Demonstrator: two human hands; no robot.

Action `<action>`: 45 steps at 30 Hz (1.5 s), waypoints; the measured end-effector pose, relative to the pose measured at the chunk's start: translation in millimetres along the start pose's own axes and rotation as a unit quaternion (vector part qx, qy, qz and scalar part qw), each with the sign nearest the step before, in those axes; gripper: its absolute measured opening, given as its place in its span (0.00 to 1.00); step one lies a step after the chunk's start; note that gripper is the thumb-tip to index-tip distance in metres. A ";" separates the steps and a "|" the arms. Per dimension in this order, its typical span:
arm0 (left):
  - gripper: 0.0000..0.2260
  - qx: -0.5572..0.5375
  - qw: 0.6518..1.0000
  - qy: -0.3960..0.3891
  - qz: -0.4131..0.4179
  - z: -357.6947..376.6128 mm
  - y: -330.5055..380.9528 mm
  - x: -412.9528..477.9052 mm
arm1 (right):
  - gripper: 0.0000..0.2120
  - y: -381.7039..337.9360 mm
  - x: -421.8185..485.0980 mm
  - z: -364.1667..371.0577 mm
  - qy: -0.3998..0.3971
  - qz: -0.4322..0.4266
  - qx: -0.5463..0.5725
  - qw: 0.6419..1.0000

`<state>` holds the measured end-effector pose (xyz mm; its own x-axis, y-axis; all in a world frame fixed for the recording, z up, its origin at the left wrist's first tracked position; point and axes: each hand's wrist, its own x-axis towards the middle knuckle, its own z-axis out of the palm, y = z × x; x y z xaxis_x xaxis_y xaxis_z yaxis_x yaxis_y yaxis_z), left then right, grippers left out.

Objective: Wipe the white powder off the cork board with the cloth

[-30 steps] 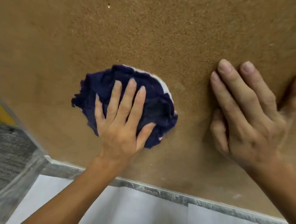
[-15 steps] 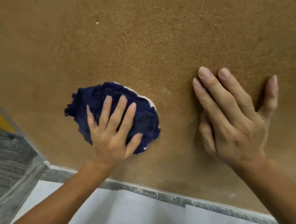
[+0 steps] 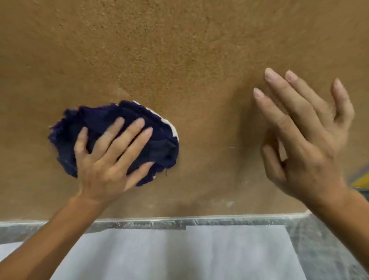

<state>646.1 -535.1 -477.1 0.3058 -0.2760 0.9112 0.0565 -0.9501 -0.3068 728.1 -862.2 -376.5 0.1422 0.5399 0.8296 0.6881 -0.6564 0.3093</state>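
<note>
Change: right hand [image 3: 309, 148] has come off the board [image 3: 185, 52], fingers loose, holding nothing. The left hand [image 3: 105, 165] presses flat, fingers spread, on the cloth [image 3: 93, 120], lower left. Faint powder [image 3: 229, 203] remains near the bottom edge, so probably nearly done.

Crumpled navy cloth [image 3: 161, 142] (white-edged) lies flat on the brown cork board [image 3: 185, 52].

No writing, label, brand, number or sign can be read on the cork board [image 3: 185, 52], the cloth [image 3: 161, 142] or the metal frame [image 3: 173, 223].
</note>
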 end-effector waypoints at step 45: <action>0.29 -0.011 0.953 -0.066 0.294 53.8 180.5 25.2 | 0.26 126.4 -64.7 10.1 0.063 0.016 -0.060 0.996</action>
<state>715.1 -705.7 -524.3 0.3951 -0.7429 0.5404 -0.1807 -0.6396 -0.7471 813.1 -974.8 -395.8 0.0675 0.4531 0.8889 0.5937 -0.7343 0.3292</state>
